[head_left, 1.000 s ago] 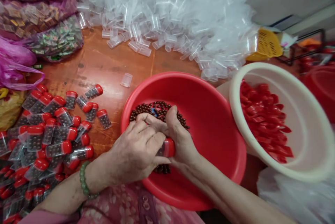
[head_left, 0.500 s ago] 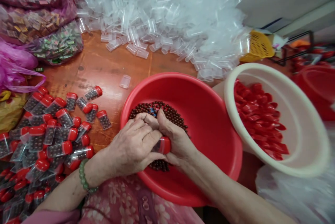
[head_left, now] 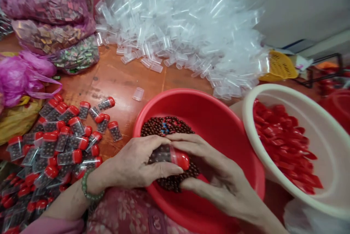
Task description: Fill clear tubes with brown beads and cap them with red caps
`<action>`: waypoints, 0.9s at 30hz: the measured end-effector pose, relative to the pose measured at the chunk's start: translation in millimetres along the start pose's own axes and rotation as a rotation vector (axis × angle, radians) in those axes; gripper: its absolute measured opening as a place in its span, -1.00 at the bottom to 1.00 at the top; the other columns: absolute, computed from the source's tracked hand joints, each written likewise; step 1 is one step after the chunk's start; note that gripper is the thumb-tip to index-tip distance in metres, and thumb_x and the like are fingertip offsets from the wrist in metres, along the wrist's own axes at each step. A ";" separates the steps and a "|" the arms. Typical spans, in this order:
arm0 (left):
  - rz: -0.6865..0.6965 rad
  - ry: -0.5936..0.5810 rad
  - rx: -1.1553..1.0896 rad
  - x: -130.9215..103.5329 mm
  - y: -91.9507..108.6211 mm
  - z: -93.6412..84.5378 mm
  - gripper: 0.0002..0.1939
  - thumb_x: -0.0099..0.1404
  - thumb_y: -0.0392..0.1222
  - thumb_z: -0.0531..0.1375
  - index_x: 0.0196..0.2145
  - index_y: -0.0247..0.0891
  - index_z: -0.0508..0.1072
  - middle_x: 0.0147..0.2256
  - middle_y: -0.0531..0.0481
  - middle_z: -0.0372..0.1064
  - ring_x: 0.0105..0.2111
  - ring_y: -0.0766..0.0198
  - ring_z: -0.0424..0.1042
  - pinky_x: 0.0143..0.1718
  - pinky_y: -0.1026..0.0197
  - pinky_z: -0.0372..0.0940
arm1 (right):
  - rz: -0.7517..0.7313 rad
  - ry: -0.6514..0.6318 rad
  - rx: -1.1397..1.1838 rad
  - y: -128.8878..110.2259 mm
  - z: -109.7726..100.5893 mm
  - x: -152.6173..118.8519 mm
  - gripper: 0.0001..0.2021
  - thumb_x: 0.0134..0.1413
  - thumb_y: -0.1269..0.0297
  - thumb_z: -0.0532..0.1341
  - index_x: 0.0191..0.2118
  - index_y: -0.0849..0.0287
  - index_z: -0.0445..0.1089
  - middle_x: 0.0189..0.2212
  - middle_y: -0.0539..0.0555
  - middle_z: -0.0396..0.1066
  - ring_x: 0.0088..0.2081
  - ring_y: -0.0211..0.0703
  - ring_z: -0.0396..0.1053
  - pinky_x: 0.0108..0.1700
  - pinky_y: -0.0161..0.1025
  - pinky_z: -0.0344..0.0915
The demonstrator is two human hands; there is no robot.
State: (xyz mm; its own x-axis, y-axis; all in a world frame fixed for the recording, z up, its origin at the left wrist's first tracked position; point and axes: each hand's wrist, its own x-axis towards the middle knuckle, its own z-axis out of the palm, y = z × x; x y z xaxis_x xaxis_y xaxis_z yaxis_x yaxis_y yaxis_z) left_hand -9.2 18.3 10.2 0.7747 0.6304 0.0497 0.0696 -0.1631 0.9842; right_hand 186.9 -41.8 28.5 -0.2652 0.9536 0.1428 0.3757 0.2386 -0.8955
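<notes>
At the bottom of the frame, a green-beaded bracelet [head_left: 84, 186] is circling the left wrist. In the lower middle, the left hand [head_left: 133, 161] is gripping a red-capped clear vial [head_left: 161, 154], its thumb lying along the side; the vial is lying on a slant above the basin, its cap pointing right. The right hand [head_left: 224, 172] is cupping loosely around the cap end, fingers and thumb parted; whether it is touching the cap, I cannot tell. The step in hand looks to be the finishing of one filled, capped vial; the next move would be calling for a sure hold and a check that the cap is sitting fully home.

Underneath, a red plastic basin [head_left: 213, 110] is holding glossy brown beads [head_left: 154, 126] with a few blue pieces [head_left: 164, 129] among them. Filled vials [head_left: 69, 156] are piling up at lower left, and an off-white tub [head_left: 325, 175] at right is holding red plastic caps [head_left: 284, 139]. Farther up, one empty vial [head_left: 138, 94] is lying alone, with a heap of empty vials [head_left: 175, 26] spreading across the top.

No label is showing on the held vial; at upper left, bagged small packets [head_left: 73, 55] are showing coloured prints, but their lettering is staying too small to read, and no brand is standing out anywhere
</notes>
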 end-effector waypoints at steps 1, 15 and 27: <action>-0.061 -0.058 -0.136 -0.5 1.8 -1.8 -0.64 0.31 0.03 0.15 -0.12 -0.33 0.42 -0.30 -0.03 0.41 -0.34 0.30 0.35 -0.27 0.27 0.27 | -0.085 -0.024 -0.108 -4.6 -3.8 1.9 -0.61 0.10 0.31 0.30 0.07 -0.01 0.36 -0.01 0.12 0.41 0.01 -0.13 0.41 0.02 -0.27 0.38; -0.215 -0.280 -0.823 -20.1 -5.8 30.8 -0.49 0.28 0.29 0.04 -0.38 -0.29 0.26 -0.49 0.12 0.09 -0.52 0.43 0.11 -0.46 0.32 0.11 | 0.025 -0.122 0.032 -26.4 -4.0 1.0 -0.88 0.15 0.23 0.26 -0.23 0.05 0.55 -0.50 0.00 0.44 -0.48 -0.27 0.38 -0.48 -0.37 0.33; -0.314 -0.269 -1.245 -19.1 -11.5 47.9 -0.46 0.22 0.27 0.15 -0.37 -0.38 0.37 -0.50 0.15 0.05 -0.61 0.55 -0.02 -0.49 0.35 0.14 | 0.375 0.044 0.313 -17.2 13.3 -12.4 -0.86 0.12 0.20 0.26 -0.34 0.11 0.54 -0.54 -0.02 0.22 -0.53 -0.29 0.23 -0.52 -0.34 0.22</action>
State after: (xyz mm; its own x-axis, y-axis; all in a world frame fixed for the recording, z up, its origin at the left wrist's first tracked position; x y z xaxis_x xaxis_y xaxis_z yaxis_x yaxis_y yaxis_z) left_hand 5.3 -28.2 -10.2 0.9422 0.3191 -0.1019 -0.2422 0.8591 0.4509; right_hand 171.9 -60.1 36.5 -0.1227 0.9717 -0.2019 0.1513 -0.1827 -0.9715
